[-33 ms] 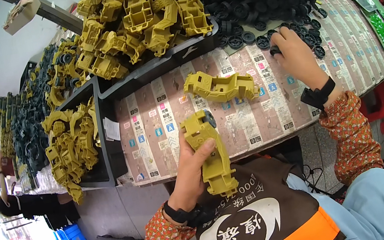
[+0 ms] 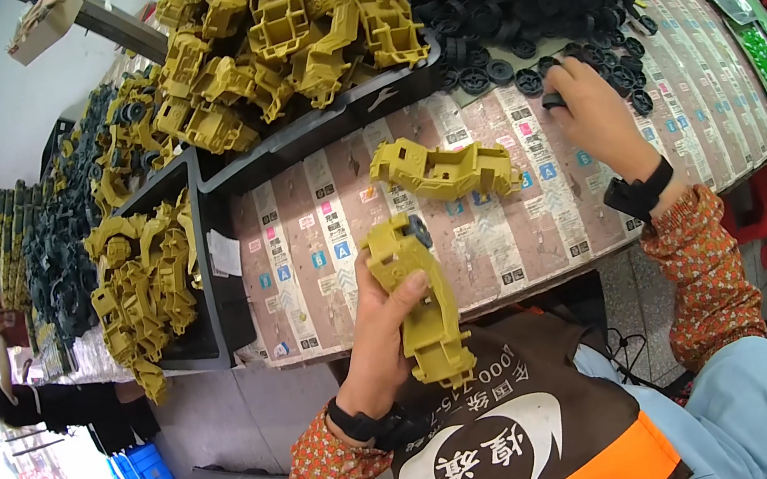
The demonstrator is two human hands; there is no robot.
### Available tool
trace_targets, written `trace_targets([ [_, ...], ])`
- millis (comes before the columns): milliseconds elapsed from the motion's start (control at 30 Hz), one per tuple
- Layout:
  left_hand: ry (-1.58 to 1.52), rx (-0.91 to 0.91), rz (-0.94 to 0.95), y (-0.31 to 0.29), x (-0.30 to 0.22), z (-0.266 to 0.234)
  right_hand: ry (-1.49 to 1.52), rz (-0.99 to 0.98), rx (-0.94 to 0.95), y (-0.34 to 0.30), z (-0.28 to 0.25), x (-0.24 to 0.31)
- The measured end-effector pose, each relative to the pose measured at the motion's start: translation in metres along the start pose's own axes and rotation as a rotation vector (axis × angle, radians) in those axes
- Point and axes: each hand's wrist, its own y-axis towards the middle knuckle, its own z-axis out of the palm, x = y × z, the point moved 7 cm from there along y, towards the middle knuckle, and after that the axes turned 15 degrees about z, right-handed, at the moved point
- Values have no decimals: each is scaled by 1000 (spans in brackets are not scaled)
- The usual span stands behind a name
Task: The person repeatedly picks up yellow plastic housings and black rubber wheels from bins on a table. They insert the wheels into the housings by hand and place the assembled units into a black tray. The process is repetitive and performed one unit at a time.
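From where I stand, the person's left hand [image 2: 373,327] has its fingers curled round the side of a yellow plastic body [image 2: 436,322], the thumb lying across its upper face, and the grip looks closed and firm. That body is held upright in front of the apron [image 2: 521,394], near the table edge, with a dark wheel [image 2: 420,230] at the side of its far end. Out to the right, over the table [image 2: 298,304], the right hand [image 2: 598,112] has its thumb and fingertips pinched together on a small black wheel [image 2: 552,101], beside a scatter of loose black wheels [image 2: 622,78]. A second yellow body [image 2: 445,172] lies on the table between the two hands, touched by neither. Beyond it a black tray [image 2: 319,126] carries a high heap of yellow bodies [image 2: 279,39], and a smaller black bin [image 2: 231,311] to its left holds more of them
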Motion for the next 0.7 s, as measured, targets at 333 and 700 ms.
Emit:
trace_targets([
  [333, -132, -168, 203, 13, -7, -2, 921, 230, 638, -116, 10, 110],
  [700, -150, -184, 400, 12, -9, -1, 962, 272, 626, -147, 21, 148],
])
